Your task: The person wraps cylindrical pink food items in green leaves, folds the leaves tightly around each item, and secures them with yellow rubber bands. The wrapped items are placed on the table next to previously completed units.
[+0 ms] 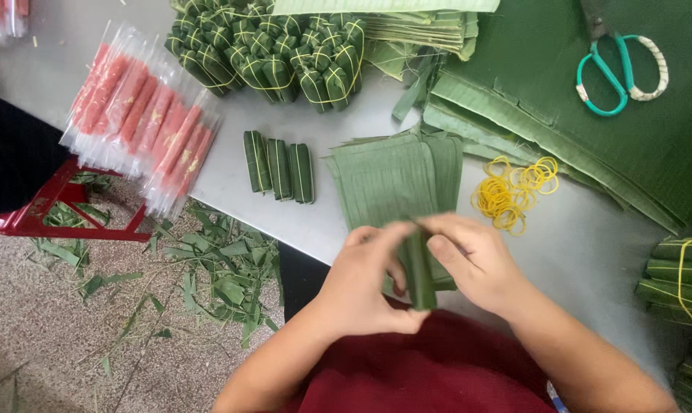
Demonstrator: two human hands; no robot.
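Between both hands, left (361, 279) and right (472, 260), a pinched leaf-wrapped roll (420, 271) hides its contents.

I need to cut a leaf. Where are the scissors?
In the head view, the green-handled scissors lie at the upper right on the big banana leaves, beyond the yellow rubber bands.

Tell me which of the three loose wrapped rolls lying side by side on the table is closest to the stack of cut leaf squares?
The rightmost roll of the three: it lies beside the stack of leaf squares, while the other two sit further left.
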